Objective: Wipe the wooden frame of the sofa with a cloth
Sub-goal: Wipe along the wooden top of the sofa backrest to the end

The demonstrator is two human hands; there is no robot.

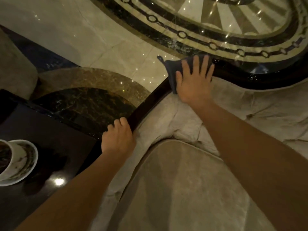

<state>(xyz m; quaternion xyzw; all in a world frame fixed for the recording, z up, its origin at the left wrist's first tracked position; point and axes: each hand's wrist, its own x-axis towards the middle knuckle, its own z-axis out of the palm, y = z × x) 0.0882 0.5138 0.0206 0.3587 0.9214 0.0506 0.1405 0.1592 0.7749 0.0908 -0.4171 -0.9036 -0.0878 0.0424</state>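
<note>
Two bare hands are working along the sofa's dark frame (146, 105). The right hand (194, 80) is lying flat on a dark cloth (173, 69), its fingers (196, 64) spread wide, pressing the cloth onto the top rail where the frame is curving. One corner of the cloth is sticking out past the rail, over the marble floor (100, 39). The left hand (118, 139) is gripping the frame lower down, its fingers curled over the outer edge. Pale tufted upholstery (250, 105) is sitting inside the rail, with a cushion (183, 189) below. A cup (15, 160) is standing on the dark counter (58, 147) at the left.
</note>
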